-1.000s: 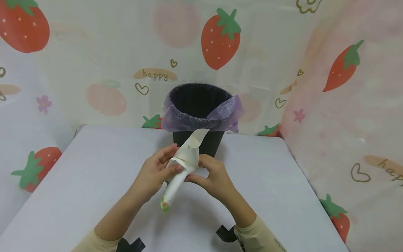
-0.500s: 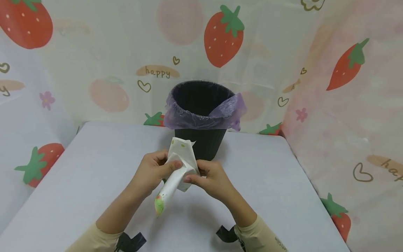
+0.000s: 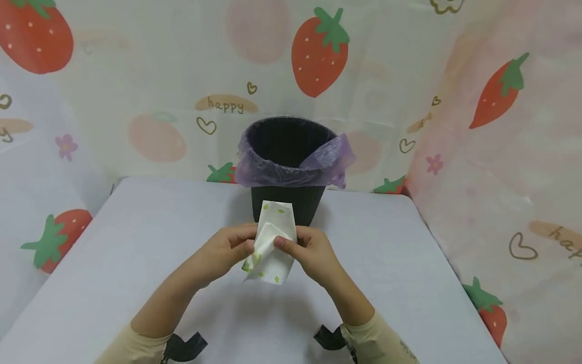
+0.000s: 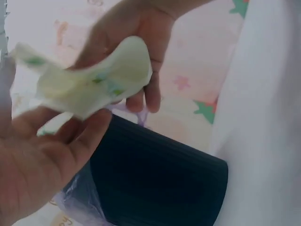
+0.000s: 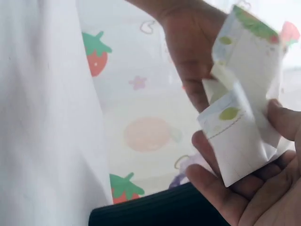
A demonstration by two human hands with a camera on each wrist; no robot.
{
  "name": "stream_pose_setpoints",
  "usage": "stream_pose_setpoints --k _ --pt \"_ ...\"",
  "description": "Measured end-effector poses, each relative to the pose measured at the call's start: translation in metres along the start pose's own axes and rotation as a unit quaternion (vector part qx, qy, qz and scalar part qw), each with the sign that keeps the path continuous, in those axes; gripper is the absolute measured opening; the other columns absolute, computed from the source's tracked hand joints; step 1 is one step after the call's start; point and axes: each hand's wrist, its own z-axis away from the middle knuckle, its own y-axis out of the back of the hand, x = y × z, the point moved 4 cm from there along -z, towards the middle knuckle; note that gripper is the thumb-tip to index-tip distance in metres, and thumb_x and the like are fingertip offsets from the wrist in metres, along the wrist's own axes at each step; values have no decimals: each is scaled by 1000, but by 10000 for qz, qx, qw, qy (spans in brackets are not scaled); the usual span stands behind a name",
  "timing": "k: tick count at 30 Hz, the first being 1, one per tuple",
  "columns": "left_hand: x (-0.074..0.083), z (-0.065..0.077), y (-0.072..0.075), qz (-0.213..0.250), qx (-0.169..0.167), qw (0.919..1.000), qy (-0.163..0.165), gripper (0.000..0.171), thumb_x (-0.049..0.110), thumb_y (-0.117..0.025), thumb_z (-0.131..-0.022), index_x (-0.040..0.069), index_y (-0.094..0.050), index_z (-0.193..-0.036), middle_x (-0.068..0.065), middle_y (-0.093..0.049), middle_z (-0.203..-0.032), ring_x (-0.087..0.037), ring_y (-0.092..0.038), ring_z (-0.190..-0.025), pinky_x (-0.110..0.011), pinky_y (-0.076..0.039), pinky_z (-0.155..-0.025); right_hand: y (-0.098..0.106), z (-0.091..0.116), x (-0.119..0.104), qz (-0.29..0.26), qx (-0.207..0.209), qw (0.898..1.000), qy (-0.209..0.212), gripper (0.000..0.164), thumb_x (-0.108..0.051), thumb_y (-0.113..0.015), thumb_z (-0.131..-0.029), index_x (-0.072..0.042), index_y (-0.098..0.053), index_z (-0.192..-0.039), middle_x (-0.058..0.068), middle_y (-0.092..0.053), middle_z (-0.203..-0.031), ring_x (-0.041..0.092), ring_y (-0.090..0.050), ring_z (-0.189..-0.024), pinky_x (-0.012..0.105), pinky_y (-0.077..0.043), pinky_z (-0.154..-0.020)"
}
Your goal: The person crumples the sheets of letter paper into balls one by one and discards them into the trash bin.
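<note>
Between both hands is a folded piece of white paper (image 3: 275, 265) with small green leaf prints, held just in front of a black bin. My left hand (image 3: 226, 251) pinches its left edge, thumb toward me. The right hand (image 3: 314, 255) grips the other side, thumb lying across the front and fingers behind. In the right wrist view, the paper (image 5: 244, 150) shows creased layers, a dashed line and a coloured band at one end. The same paper (image 4: 124, 70) is blurred and curved in the left wrist view.
Behind the hands stands the black bin (image 3: 297, 202), its mouth open upward and a purple plastic liner (image 3: 273, 174) folded over the rim. A white-covered table (image 3: 386, 268) lies below. Strawberry-printed sheeting (image 3: 391, 65) encloses the back and sides. Black straps (image 3: 184, 348) hang by both sleeves.
The paper has gone from a narrow roll, its coloured end toward me, to a flatter upright strip with leaf prints showing. My right thumb has moved onto its front.
</note>
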Motion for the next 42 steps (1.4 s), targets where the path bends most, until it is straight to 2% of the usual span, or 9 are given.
stream_pose_setpoints --k 4,10,20,23,26,30,34,38,42 --pt "0 0 -8 347 -445 9984 80 89 51 -83 -82 6 -47 -150 -14 -60 -135 -32 -65 -114 -36 -61 -86 5 -4 3 -82 266 9996 46 24 -24 -78 -93 0 -79 -92 10 -76 -81 16 -67 -74 28 -57 -65" --pt "-3 -4 -21 118 616 9953 738 80 15 -91 -77 9 -50 -145 -13 -67 -119 -26 -71 -97 -36 -62 -79 2 -4 6 56 286 9995 89 29 -28 -75 -95 0 -79 -89 9 -75 -79 13 -65 -69 26 -55 -59" --pt "-4 0 -7 -364 2128 9673 1332 38 -1 -72 -83 5 -70 -120 -10 -77 -103 -21 -70 -90 -30 -60 -75 -3 10 -9 319 -1413 9868 720 69 -52 -36 -109 8 -68 -121 21 -72 -115 25 -70 -108 36 -58 -96" --pt "-6 1 -1 -242 2363 9624 1316 25 -3 -68 -84 2 -73 -108 -10 -78 -95 -20 -71 -84 -28 -60 -73 -2 11 -14 496 -1286 9872 803 75 -63 -40 -103 4 -72 -117 17 -75 -112 26 -72 -103 35 -59 -94" --pt "-8 2 3 -49 2589 9568 1321 18 -4 -67 -84 0 -73 -101 -9 -77 -89 -18 -71 -79 -26 -59 -69 4 10 -18 724 -661 9911 897 75 -70 -50 -93 -3 -73 -118 10 -76 -109 24 -75 -98 34 -60 -88" --pt "-12 0 0 234 2489 9582 1391 17 1 -74 -86 -2 -75 -102 -9 -78 -89 -20 -72 -77 -29 -60 -67 8 8 -15 503 -319 9958 695 76 -67 -66 -87 -6 -65 -132 8 -74 -119 22 -73 -106 34 -60 -90" --pt "-15 -4 -3 107 2107 9665 1460 27 14 -86 -81 2 -76 -103 -8 -78 -91 -21 -72 -78 -32 -60 -66 7 2 -8 -189 -527 9983 145 82 -62 -73 -86 0 -59 -137 16 -70 -126 23 -71 -111 38 -60 -93" --pt "-14 -4 -2 -206 1926 9697 1492 45 29 -95 -72 3 -74 -103 -7 -76 -87 -20 -69 -75 -30 -58 -62 8 -3 0 -1091 -753 9906 -349 87 -61 -72 -88 8 -56 -138 23 -68 -126 25 -72 -105 42 -60 -92" --pt "-15 -3 -4 -205 1960 9698 1434 60 43 -92 -69 1 -73 -108 -6 -75 -86 -18 -67 -74 -28 -57 -61 8 -5 5 -1775 -872 9781 -644 69 -44 -68 -99 11 -53 -137 19 -67 -122 23 -73 -101 41 -60 -91"
